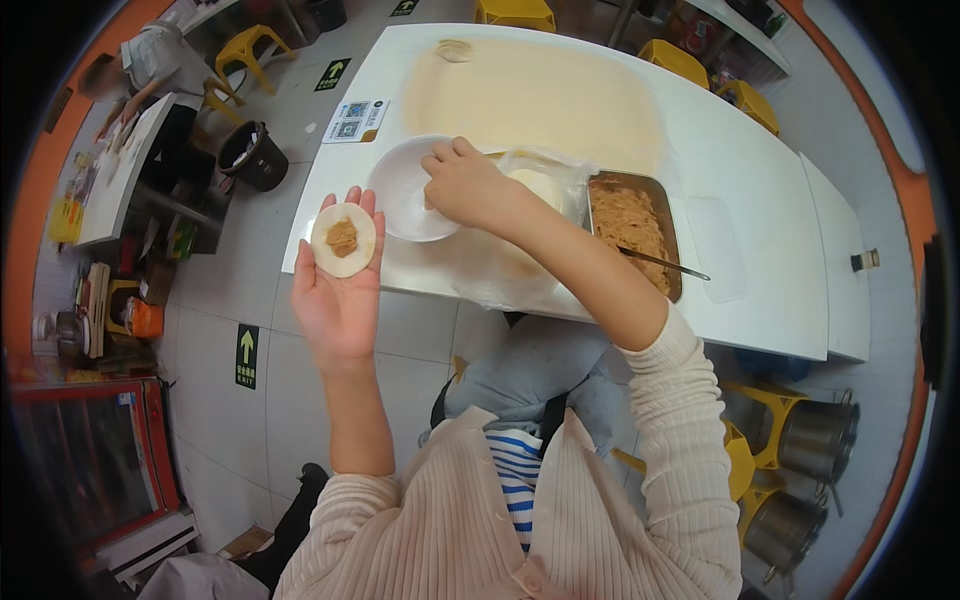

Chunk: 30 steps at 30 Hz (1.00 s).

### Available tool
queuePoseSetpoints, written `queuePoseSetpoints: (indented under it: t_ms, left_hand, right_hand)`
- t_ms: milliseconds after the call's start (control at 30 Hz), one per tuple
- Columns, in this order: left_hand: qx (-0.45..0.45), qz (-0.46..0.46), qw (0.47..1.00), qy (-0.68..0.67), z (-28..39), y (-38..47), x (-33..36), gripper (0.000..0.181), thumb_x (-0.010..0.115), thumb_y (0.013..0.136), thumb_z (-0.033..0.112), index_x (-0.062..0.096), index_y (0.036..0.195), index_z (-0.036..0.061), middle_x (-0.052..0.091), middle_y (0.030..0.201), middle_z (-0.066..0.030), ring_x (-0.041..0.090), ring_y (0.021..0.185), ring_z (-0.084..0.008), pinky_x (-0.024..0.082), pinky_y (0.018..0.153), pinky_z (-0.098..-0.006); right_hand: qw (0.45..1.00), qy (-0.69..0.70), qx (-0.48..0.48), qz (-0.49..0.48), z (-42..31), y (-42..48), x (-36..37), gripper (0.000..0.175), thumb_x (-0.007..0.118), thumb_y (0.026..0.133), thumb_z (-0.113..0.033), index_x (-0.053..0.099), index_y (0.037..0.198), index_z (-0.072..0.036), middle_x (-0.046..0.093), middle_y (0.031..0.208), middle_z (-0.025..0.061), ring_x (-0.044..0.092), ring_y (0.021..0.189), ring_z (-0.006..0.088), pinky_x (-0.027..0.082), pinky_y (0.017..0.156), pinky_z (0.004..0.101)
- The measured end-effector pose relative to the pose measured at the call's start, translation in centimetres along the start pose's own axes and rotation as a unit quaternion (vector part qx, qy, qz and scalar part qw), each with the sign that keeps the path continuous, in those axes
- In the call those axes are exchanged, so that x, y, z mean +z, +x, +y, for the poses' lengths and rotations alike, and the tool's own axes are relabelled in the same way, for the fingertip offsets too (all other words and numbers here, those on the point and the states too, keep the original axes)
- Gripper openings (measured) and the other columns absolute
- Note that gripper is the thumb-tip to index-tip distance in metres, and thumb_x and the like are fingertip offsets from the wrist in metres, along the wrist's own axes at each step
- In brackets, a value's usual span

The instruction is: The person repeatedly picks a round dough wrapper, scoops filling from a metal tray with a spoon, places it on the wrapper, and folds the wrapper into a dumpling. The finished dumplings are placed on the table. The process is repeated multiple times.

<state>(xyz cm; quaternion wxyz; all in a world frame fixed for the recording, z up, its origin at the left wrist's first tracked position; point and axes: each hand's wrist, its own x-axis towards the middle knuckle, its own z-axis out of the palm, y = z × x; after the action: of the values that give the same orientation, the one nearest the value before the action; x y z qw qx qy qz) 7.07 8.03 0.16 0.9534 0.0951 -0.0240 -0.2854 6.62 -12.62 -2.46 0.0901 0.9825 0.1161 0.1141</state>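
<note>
On my left hand (339, 300), palm up, lies a round dumpling wrapper (345, 264) with a lump of minced filling (343, 238) at its centre. My right hand (463, 184) is over the white bowl (397, 221), with its fingertips partly hidden; whether they hold anything I cannot tell. Behind my right forearm, pale round wrappers (541, 186) rest in a clear plastic bag (487, 281). To the right, a metal tray (677, 279) contains minced filling (626, 214) with a thin metal utensil (671, 265) stuck in it.
Folded dumplings (454, 51) lie on a pale floured sheet (532, 97) at the table's far side. A clear plastic lid (716, 251) is right of the tray. A card with printed codes (356, 121) is at the left edge. Another person (161, 56) works at a separate table.
</note>
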Motion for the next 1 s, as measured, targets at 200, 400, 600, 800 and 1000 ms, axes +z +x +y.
queuePoseSetpoints:
  t_ms: [200, 400, 600, 800, 1000]
  left_hand:
    - [-0.038, -0.014, 0.999, -0.013, -1.2, 0.0, 0.3, 0.052, 0.023, 0.106, 0.027, 0.022, 0.148, -0.0030, 0.025, 0.154, -0.0256, 0.027, 0.143, -0.0385, 0.026, 0.119, -0.0521]
    - [-0.104, -0.028, 0.993, 0.057, -4.3, -0.4, 0.9, 0.054, 0.021, 0.107, 0.034, 0.021, 0.150, 0.0012, 0.027, 0.155, -0.0202, 0.025, 0.145, -0.0313, 0.024, 0.119, -0.0449]
    - [-0.146, -0.035, 0.987, 0.051, -6.2, -0.9, 1.6, 0.055, 0.018, 0.107, 0.036, 0.020, 0.151, 0.0028, 0.027, 0.155, -0.0179, 0.025, 0.146, -0.0286, 0.022, 0.120, -0.0436]
    - [-0.139, -0.035, 0.986, 0.080, -6.4, -0.9, 2.0, 0.056, 0.017, 0.107, 0.037, 0.020, 0.151, 0.0024, 0.027, 0.156, -0.0178, 0.025, 0.146, -0.0278, 0.022, 0.120, -0.0423]
    - [-0.133, -0.045, 0.987, 0.075, -6.6, -0.9, 2.0, 0.056, 0.018, 0.108, 0.033, 0.017, 0.152, -0.0007, 0.021, 0.158, -0.0202, 0.019, 0.148, -0.0292, 0.020, 0.121, -0.0414]
  right_hand:
    - [0.960, 0.133, 0.065, 0.236, -0.1, -3.8, -4.4, 0.023, 0.062, 0.072, -0.005, 0.075, 0.089, -0.013, 0.059, 0.099, 0.0036, 0.052, 0.100, 0.0257, 0.038, 0.088, 0.0390]
    - [0.927, 0.230, 0.095, 0.281, -5.3, -8.4, -7.1, 0.041, 0.064, 0.071, -0.004, 0.073, 0.106, -0.023, 0.055, 0.097, -0.0010, 0.050, 0.098, 0.0227, 0.035, 0.085, 0.0368]
    - [0.934, 0.213, 0.093, 0.270, -6.2, -8.9, -6.1, 0.054, 0.063, 0.066, 0.002, 0.074, 0.112, -0.023, 0.052, 0.093, -0.0015, 0.045, 0.097, 0.0215, 0.031, 0.085, 0.0347]
    - [0.937, 0.184, 0.105, 0.279, -6.2, -10.0, -6.2, 0.042, 0.065, 0.072, -0.010, 0.072, 0.111, -0.022, 0.056, 0.096, -0.0036, 0.050, 0.098, 0.0197, 0.035, 0.086, 0.0358]
    - [0.948, 0.129, 0.078, 0.280, -6.0, -10.3, -6.1, 0.039, 0.063, 0.075, -0.015, 0.071, 0.113, -0.023, 0.057, 0.098, -0.0055, 0.050, 0.097, 0.0161, 0.034, 0.088, 0.0338]
